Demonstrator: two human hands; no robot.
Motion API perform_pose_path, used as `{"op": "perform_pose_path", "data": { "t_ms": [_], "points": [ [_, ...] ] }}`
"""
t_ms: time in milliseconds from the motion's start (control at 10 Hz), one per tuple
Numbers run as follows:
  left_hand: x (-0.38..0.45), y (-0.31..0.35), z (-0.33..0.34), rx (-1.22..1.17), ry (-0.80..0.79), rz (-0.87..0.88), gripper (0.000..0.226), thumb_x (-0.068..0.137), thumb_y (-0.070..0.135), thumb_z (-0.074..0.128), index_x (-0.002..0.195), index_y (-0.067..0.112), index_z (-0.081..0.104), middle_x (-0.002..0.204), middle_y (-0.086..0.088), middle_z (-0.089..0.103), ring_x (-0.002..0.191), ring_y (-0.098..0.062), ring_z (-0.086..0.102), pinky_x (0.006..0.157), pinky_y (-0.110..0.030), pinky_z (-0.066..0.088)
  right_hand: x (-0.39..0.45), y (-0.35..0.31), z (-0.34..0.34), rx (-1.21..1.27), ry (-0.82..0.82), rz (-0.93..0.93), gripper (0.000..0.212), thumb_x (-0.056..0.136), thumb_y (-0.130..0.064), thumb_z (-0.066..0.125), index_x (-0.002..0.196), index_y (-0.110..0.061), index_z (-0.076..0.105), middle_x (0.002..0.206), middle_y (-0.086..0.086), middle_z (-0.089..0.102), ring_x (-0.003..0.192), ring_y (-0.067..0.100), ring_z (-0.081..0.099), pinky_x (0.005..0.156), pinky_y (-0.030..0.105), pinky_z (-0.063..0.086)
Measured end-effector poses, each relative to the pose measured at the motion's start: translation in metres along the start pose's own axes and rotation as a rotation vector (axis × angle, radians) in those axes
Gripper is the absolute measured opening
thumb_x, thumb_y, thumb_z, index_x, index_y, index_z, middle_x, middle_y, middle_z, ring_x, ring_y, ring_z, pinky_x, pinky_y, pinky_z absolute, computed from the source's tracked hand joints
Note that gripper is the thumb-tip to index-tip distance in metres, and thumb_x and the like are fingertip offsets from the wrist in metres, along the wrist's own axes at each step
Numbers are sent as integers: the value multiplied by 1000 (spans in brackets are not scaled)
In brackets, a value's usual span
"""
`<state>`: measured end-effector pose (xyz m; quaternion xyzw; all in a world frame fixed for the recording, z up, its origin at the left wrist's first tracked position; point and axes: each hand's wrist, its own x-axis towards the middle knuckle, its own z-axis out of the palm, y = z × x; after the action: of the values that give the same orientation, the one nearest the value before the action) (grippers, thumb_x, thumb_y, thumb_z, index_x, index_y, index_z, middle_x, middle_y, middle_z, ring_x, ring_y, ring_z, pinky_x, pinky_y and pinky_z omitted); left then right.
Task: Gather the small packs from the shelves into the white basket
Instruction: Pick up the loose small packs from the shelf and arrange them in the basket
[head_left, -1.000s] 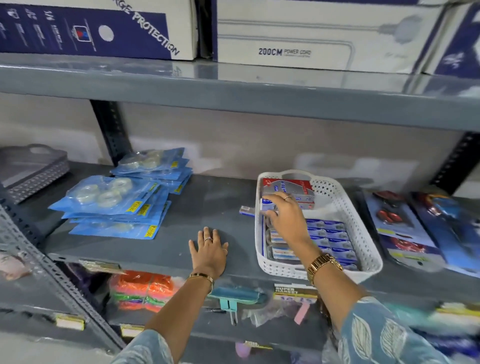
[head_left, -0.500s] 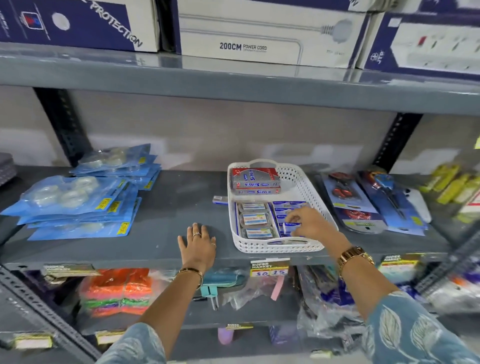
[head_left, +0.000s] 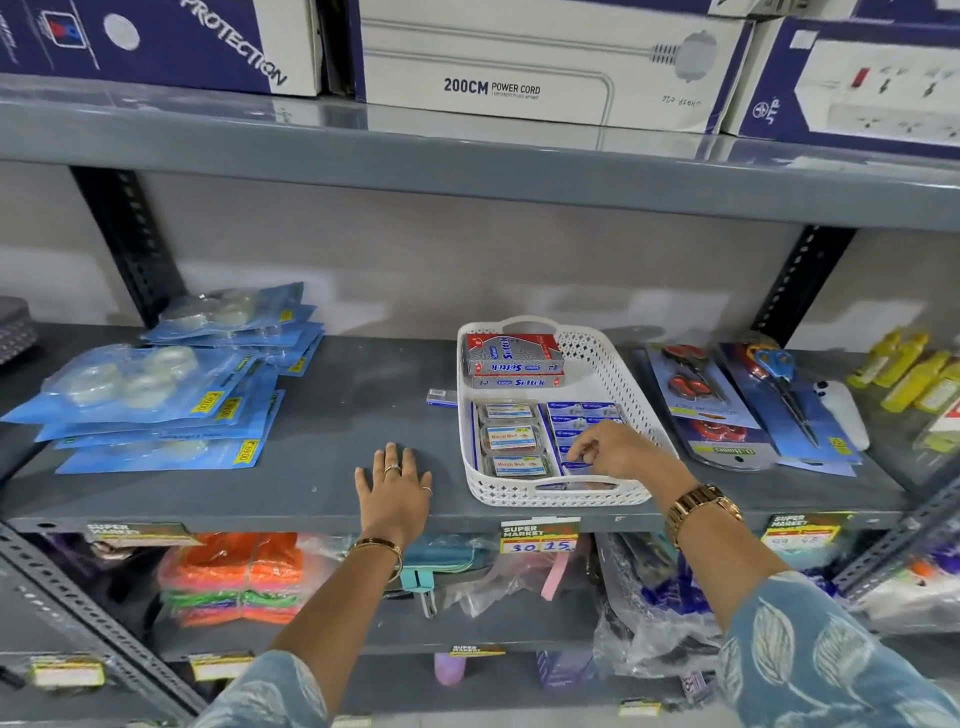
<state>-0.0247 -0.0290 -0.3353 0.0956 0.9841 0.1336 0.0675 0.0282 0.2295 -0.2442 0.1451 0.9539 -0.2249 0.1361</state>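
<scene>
The white basket (head_left: 618, 364) stands on the grey middle shelf (head_left: 337, 415). Inside it lie two red and silver boxes (head_left: 511, 358) at the back, a column of clear packs with orange labels (head_left: 511, 436) on the left and small blue packs (head_left: 582, 415) on the right. My right hand (head_left: 618, 449) reaches into the basket's near right part, fingertips pinched on a small blue pack (head_left: 579, 466). My left hand (head_left: 397, 480) rests flat on the shelf left of the basket, fingers spread. One small blue pack (head_left: 441, 397) lies on the shelf just outside the basket's left wall.
Blue blister packs of tape rolls (head_left: 150, 395) are stacked at the left. Carded scissors (head_left: 727, 405) and yellow bottles (head_left: 909, 374) lie to the right. Large boxes (head_left: 545, 62) fill the shelf above. Orange bundles (head_left: 234, 571) and plastic bags sit on the shelf below.
My right hand came from the boxes at the basket's back to its near right corner and pinched a blue pack. The view shifted right. My left hand stayed flat.
</scene>
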Motion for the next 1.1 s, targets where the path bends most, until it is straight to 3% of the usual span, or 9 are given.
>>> {"op": "perform_pose_path", "data": {
  "t_ms": [100,200,300,400,500,600,800,1000,1100],
  "points": [
    [0,1,0,4,8,1,54,102,35,15,150,12,9,160,-9,3,148,-25,0,119,-47,0,0,1,-3,54,-9,-7,28,81,7,62,104,-6,71,94,3,59,94,18,53,80,25,41],
    [0,0,1,8,8,-1,54,102,35,15,151,12,9,160,-8,2,148,-25,0,118,-47,-1,1,2,-4,38,-20,-18,29,79,11,63,71,-16,69,75,-2,57,85,20,57,77,27,45],
    [0,1,2,6,6,-3,54,102,35,15,151,12,9,160,-8,3,148,-25,0,118,-47,-1,2,0,-2,30,4,-10,40,75,11,66,54,-23,64,65,-7,57,68,14,56,78,28,47],
    [1,1,2,-3,10,-4,54,102,35,16,151,12,10,160,-8,3,148,-25,0,119,-47,-1,3,-2,-2,0,26,2,20,74,8,70,69,-11,77,65,-4,62,66,11,56,79,27,49],
    [1,1,2,-6,10,-5,54,102,35,16,151,12,10,160,-8,3,148,-25,0,118,-47,-1,2,-6,-2,-53,34,3,17,75,5,70,85,-6,79,72,2,67,68,10,57,77,25,47],
    [1,1,2,-5,13,-7,54,102,35,16,151,12,10,160,-8,4,148,-26,1,118,-47,-1,3,-10,-3,-112,39,-4,15,76,1,71,85,-8,79,88,7,75,62,6,54,74,22,45],
    [1,1,3,-14,27,-10,53,102,35,17,150,12,13,160,-9,6,148,-26,3,119,-47,0,2,-19,1,-221,71,-37,15,79,0,66,88,0,78,96,15,74,84,25,69,85,32,57],
    [2,1,3,-13,24,-13,53,102,35,17,150,12,12,160,-8,6,148,-26,2,119,-47,0,-2,-16,-3,-202,45,-57,20,78,0,67,96,1,75,101,17,72,86,27,68,82,33,57],
    [1,1,2,-10,23,-10,53,102,35,17,150,13,12,160,-8,6,148,-25,2,119,-47,1,-3,-19,-8,-137,42,-49,18,81,4,62,91,-1,77,98,16,74,77,24,66,79,32,57]
  ]
}}
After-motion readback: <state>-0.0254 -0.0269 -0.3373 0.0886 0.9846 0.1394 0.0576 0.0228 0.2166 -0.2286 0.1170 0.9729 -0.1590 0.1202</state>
